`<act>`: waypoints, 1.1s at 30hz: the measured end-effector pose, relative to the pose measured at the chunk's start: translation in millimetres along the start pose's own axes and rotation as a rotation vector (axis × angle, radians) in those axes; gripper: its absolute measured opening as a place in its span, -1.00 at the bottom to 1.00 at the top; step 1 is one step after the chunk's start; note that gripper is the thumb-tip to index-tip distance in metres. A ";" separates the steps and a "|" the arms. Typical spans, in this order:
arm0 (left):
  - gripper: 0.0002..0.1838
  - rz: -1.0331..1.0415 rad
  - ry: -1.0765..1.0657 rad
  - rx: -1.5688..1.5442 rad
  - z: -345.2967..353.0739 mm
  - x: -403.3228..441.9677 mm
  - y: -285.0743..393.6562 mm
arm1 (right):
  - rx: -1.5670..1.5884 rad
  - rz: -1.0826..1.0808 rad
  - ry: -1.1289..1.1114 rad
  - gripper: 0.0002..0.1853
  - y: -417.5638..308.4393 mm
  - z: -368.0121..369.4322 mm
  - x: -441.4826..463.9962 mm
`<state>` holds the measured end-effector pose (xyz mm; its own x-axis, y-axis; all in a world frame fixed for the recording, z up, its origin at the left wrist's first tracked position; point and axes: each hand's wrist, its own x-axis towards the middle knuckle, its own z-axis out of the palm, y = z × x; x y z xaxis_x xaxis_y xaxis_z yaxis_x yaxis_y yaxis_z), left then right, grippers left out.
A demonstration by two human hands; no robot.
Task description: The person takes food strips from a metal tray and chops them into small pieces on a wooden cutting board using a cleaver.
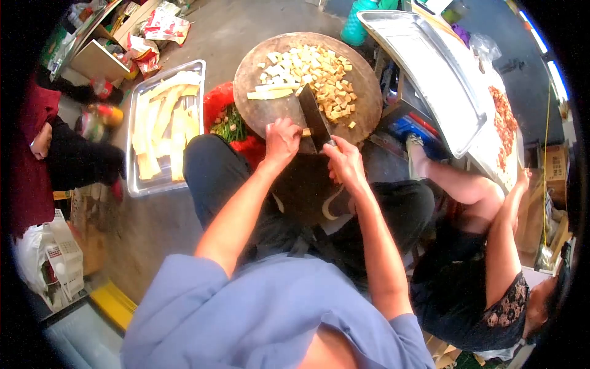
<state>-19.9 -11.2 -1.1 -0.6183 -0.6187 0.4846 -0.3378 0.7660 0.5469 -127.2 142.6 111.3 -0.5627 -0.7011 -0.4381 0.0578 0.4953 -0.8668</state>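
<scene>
A round wooden chopping board (249,67) carries a pile of small yellowish cubes (332,80) and a few longer pale strips (270,92). My right hand (345,161) is closed round the handle of a cleaver (314,118), whose broad dark blade stands on the near part of the board. Just left of the blade my left hand (283,140) has its fingers bent together at a small yellowish piece (306,132), holding it against the board. The fingertips are partly hidden.
A metal tray (131,132) with long yellow slabs lies left. Beside the board, a red bag (216,98) holds green stalks. An empty metal tray (430,74) is at upper right. One person (473,258) sits right, another (40,141) is left.
</scene>
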 end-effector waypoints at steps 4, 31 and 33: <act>-0.94 -0.039 0.028 0.030 9.5 9.7 -2.8 | 0.018 -0.034 0.068 -0.55 8.3 -0.6 -8.4; -0.94 -0.216 0.147 0.048 -4.7 -6.3 -11.8 | 0.151 -0.228 0.142 -0.52 -8.5 15.3 -49.9; -0.94 -0.212 0.153 0.051 -5.9 -6.6 -11.5 | 0.059 -0.185 0.128 -0.51 -8.6 20.0 -46.6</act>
<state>-7.8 -17.0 -6.6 -0.4171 -0.7825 0.4623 -0.4864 0.6219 0.6138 -85.0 160.8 134.4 -0.6680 -0.7046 -0.2396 -0.0099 0.3304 -0.9438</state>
